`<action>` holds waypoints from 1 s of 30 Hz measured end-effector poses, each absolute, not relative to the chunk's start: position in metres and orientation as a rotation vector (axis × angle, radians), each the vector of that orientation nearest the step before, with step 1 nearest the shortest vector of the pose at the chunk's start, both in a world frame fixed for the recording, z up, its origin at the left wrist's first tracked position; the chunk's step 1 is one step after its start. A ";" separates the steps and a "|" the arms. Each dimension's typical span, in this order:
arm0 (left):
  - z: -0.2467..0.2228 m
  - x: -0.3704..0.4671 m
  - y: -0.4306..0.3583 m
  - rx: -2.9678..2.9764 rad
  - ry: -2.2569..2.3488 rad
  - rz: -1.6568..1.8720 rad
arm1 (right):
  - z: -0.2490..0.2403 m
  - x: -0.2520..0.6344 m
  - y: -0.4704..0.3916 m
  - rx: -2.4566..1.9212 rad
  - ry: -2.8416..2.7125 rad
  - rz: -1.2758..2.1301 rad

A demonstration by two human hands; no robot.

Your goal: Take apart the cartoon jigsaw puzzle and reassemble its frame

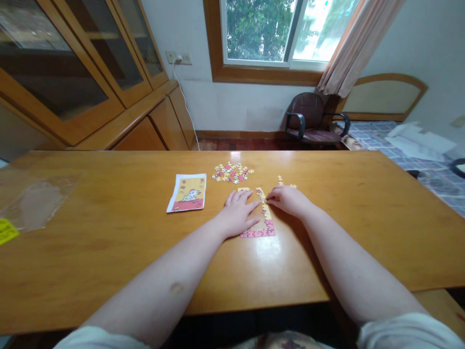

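A partly joined jigsaw puzzle (269,228) lies on the table, its pink bottom row and yellow right side linked. My left hand (238,213) rests flat over its left part with fingers spread, hiding some of it. At the puzzle's right edge, my right hand (288,199) has thumb and fingers pinched together by a small puzzle piece (264,200). Whether that piece is held or only touched is hard to make out. Several loose yellow pieces (280,180) lie just beyond my right hand. A heap of mixed pieces (232,173) sits behind the puzzle.
A picture card (189,193) with a white animal lies left of the puzzle. A clear plastic bag (39,203) with a yellow label is at the table's far left. Past the wooden table (119,261) stand an office chair (308,118), a glass-door cabinet (109,92) and a bed (378,138).
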State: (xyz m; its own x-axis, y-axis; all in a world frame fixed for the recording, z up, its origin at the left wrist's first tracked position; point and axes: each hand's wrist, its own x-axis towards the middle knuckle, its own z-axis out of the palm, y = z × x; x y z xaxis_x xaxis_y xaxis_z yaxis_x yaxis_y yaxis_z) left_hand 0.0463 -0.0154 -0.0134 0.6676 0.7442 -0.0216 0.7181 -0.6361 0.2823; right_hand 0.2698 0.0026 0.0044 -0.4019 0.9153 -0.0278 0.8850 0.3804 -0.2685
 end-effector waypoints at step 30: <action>-0.012 0.047 -0.014 2.604 1.166 0.126 | 0.006 0.265 0.000 -1.660 -2.583 0.299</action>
State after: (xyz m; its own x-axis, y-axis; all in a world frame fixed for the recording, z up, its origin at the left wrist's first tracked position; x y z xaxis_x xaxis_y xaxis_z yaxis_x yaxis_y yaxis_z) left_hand 0.0472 -0.0140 -0.0122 0.6693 0.7421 -0.0362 0.7172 -0.6326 0.2922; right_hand 0.2654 0.0000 0.0058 -0.4200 0.9057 -0.0570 0.8948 0.4028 -0.1928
